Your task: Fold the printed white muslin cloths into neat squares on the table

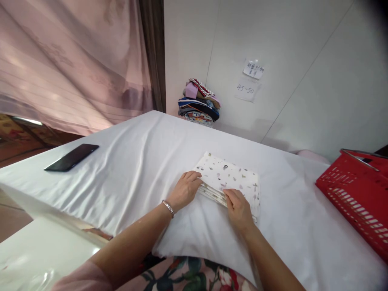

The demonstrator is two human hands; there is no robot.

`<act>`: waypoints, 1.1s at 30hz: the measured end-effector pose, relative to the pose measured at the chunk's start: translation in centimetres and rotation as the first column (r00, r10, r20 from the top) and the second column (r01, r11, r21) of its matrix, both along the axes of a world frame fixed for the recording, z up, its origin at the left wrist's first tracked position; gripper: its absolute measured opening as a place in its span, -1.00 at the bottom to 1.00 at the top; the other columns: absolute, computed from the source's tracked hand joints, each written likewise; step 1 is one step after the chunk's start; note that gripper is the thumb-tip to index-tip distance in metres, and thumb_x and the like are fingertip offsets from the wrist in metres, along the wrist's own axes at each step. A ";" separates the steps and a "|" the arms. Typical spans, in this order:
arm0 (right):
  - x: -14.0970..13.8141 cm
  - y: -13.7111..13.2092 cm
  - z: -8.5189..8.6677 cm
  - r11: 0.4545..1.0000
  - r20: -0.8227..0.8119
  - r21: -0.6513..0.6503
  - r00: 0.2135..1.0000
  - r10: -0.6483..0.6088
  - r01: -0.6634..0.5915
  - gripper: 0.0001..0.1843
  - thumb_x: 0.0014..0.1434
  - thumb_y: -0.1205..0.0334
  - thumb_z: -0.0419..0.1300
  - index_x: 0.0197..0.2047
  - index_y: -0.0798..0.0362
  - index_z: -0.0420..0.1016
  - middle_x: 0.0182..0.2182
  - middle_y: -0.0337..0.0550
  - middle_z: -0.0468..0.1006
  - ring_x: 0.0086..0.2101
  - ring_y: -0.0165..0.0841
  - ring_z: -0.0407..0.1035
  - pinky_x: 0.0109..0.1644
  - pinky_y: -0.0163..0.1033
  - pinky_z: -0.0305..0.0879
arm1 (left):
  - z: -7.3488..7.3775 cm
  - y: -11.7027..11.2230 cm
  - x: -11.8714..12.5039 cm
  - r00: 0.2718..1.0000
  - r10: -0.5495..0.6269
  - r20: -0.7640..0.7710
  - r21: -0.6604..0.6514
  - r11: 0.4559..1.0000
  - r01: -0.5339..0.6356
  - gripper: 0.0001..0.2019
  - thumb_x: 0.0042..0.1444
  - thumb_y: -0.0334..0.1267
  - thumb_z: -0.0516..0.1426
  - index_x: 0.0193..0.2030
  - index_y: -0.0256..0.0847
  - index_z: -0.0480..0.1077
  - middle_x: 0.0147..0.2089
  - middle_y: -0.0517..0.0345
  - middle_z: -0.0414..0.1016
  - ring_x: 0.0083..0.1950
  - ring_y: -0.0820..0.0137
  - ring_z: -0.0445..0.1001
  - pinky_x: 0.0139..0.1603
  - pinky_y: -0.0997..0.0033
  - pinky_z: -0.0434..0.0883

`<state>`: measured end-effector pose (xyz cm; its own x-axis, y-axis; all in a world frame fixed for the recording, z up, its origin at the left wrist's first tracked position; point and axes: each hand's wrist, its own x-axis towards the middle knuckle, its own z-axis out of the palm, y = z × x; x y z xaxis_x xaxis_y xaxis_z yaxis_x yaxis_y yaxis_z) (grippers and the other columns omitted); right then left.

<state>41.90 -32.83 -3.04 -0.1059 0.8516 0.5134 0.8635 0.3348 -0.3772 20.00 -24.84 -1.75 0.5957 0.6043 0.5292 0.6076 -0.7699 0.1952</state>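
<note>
A folded white cloth (228, 171) with small scattered prints lies on the white-covered table in front of me. Its layers show along the near edge. My left hand (186, 188), a bracelet at its wrist, pinches the left part of that edge. Fingers of my right hand (238, 204) are closed on the same edge farther right. Both thumbs are partly hidden, and the cloth rests on the table beneath my hands.
A black tablet-like slab (72, 157) lies at the left of the white tablecloth (145, 161). Behind the table's far edge is a stack of folded fabrics (199, 103). A red plastic basket (354, 194) stands at the right. Handwritten paper signs (247, 89) hang on the wall.
</note>
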 end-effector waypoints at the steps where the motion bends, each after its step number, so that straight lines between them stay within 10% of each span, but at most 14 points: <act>1: 0.0 0.0 0.0 1.000 0.025 0.005 1.000 0.012 -0.012 -0.69 0.20 0.37 -0.08 -0.09 0.01 0.40 -0.22 -0.11 0.46 -0.19 -0.29 0.30 -0.13 -0.17 0.26 | 0.0 0.0 -0.1 1.000 -0.012 -0.023 -0.010 1.000 0.012 -0.79 0.17 -0.42 -0.08 -0.24 -0.19 0.36 -0.11 0.07 0.39 -0.05 0.33 0.28 -0.05 0.27 0.24; 33: -1.6 1.5 1.7 0.984 0.300 -0.068 0.938 0.175 -0.162 -0.51 0.07 0.52 -0.11 0.06 0.04 0.23 -0.07 -0.05 0.39 -0.15 -0.28 0.29 -0.20 -0.21 0.29 | 0.2 0.2 -0.1 0.998 -0.038 0.049 -0.007 0.999 0.038 -0.77 0.15 -0.46 -0.10 -0.25 -0.19 0.35 -0.14 0.08 0.39 -0.09 0.34 0.28 -0.02 0.22 0.23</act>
<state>40.31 -31.30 -1.33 -0.3948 0.8277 0.3987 0.8715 0.4748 -0.1226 19.89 -24.68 -1.56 0.5920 0.5860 0.5533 0.5677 -0.7905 0.2298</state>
